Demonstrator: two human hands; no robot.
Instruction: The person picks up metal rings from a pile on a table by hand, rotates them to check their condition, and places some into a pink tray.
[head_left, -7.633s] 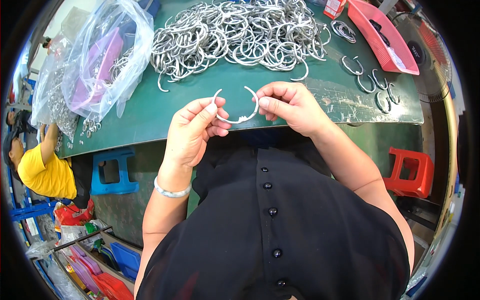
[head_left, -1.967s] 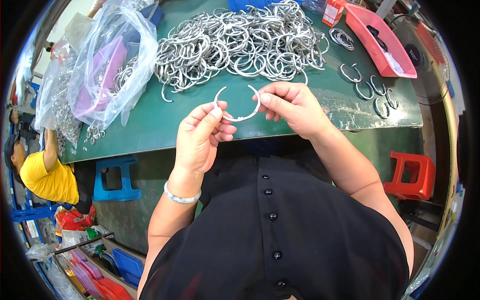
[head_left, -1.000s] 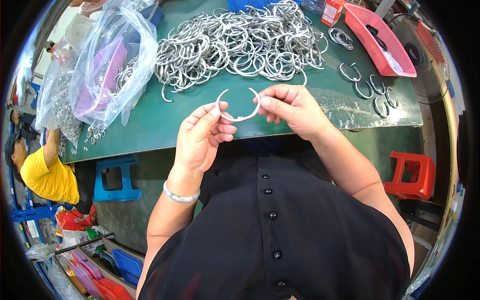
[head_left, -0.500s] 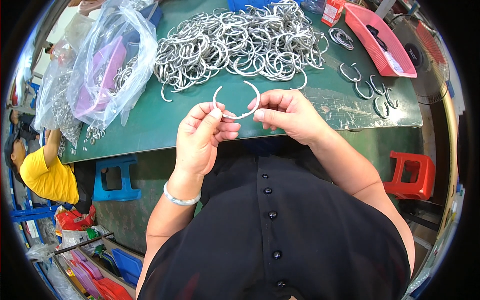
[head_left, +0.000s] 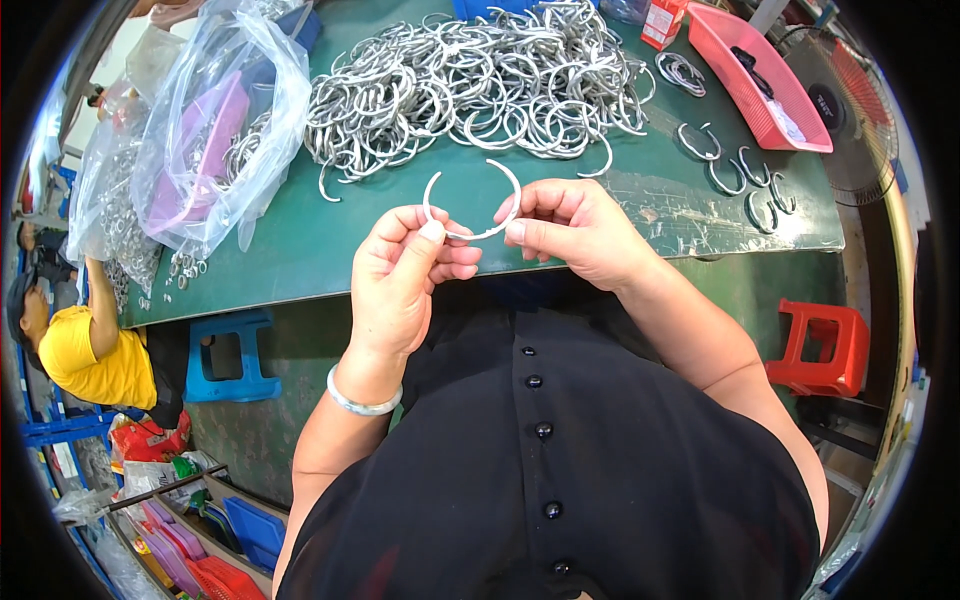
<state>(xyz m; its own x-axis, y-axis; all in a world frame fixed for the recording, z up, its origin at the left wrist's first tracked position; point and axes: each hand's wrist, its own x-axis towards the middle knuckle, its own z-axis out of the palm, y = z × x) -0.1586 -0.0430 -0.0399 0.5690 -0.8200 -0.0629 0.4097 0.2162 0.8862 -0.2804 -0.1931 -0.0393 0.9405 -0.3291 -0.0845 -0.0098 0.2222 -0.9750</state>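
Between my two hands is a silver open bangle (head_left: 518, 190), its gap facing away from me over the near edge of the table. My left hand (head_left: 402, 265) pinches its lower left side between thumb and fingers. On its right side, the thumb and fingertips of my right hand (head_left: 572, 228) close round the metal. Beyond my hands a large heap of similar silver bangles (head_left: 470, 90) covers the far middle of the green table (head_left: 300, 250). Several separate bangles (head_left: 728, 177) lie on the right part of the table.
Clear plastic bags (head_left: 270, 60) of small metal parts stand at the left, with a purple tray inside one. A pink basket (head_left: 745, 70), a red-and-white box (head_left: 663, 22) and a fan (head_left: 840, 110) are at the right. Blue (head_left: 232, 385) and red stools (head_left: 830, 375) flank me. A person in yellow (head_left: 95, 355) works left.
My hands keep the same grip on the bangle, with barely any movement. The person at the left has shifted an arm slightly.
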